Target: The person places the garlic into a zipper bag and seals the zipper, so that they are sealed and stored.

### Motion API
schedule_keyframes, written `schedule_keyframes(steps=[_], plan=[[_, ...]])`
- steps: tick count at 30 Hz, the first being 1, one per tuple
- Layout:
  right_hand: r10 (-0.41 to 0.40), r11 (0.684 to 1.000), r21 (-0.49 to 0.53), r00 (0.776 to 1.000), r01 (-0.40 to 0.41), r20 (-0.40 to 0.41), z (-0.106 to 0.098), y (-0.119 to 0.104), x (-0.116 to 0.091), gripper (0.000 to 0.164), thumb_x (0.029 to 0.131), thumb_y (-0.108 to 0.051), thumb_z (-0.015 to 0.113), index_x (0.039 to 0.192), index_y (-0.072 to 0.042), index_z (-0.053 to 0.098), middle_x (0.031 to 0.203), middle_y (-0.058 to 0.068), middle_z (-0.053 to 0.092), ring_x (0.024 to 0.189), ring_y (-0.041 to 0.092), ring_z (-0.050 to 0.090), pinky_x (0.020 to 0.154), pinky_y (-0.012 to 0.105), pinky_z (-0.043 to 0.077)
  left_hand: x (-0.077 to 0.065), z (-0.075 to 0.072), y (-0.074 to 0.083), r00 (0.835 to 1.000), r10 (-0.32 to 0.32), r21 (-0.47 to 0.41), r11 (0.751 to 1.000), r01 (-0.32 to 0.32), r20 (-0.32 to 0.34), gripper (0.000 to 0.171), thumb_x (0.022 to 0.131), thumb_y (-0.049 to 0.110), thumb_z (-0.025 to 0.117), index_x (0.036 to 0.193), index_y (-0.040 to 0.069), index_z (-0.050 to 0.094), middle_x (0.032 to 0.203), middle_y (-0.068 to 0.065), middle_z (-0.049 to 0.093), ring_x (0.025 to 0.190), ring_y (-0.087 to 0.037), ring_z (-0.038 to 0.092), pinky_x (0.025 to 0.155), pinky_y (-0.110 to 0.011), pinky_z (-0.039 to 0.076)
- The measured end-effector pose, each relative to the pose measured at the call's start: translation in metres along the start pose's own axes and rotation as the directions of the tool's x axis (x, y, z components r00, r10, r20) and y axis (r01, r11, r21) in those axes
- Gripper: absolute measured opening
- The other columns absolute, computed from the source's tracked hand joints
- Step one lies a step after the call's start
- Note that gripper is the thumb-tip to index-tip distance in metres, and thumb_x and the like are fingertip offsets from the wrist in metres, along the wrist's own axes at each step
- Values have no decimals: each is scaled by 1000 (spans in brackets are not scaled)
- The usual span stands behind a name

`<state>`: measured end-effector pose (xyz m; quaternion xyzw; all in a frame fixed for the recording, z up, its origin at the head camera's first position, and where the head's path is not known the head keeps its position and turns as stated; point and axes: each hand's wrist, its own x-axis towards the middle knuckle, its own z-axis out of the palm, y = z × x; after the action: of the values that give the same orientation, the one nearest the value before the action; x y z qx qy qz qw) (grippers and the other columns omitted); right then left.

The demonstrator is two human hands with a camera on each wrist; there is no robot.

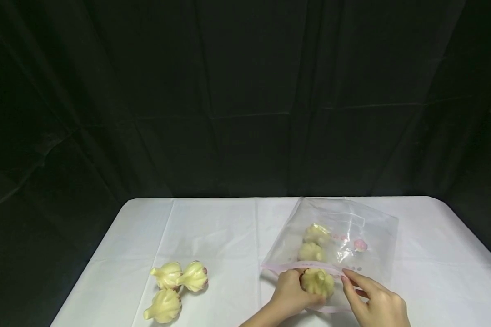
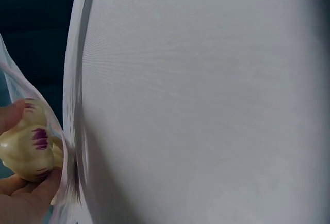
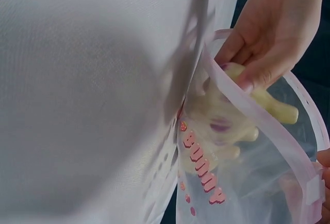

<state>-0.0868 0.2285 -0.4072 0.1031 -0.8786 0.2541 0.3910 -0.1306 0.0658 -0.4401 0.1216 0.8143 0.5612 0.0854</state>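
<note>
A garlic bulb (image 1: 317,282), pale yellow with purple streaks, is held in my left hand (image 1: 290,290) at the mouth of a clear zip bag (image 1: 378,240). The left wrist view shows fingers and thumb around this bulb (image 2: 26,152), with the bag's edge beside it. My right hand (image 1: 378,302) pinches the bag's pink-edged opening on its right side. In the right wrist view, the left hand (image 3: 281,33) reaches into the open mouth, and only a bit of the right hand (image 3: 325,170) shows. Two more bulbs (image 1: 311,252) lie inside the bag.
Three loose garlic bulbs (image 1: 163,306) lie together on the left of the white-covered table (image 1: 221,236). The bag bears pink print (image 3: 203,167). A black cloth (image 1: 245,100) hangs behind the table.
</note>
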Motion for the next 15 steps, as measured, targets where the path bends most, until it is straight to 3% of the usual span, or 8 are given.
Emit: schedule_keyframes(steps=[7,15], plan=[[-9,1000,3,1000,9,-1,0,1,0,12,74,-5,74,84,1,76,74,15,72,48,22,64,44,13,48,4,8,3,999,-11,0,1000,11,-36,46,64,9,89,103,9,66,100,4,70,91,-5,62,82,-20,51],[-13,1000,1,1000,13,3,0,2,1,12,76,-8,74,84,0,76,74,15,72,49,17,65,44,14,48,9,12,-1,998,-17,-72,997,12,-61,47,65,2,86,106,9,64,100,8,64,91,-5,57,85,-22,49]])
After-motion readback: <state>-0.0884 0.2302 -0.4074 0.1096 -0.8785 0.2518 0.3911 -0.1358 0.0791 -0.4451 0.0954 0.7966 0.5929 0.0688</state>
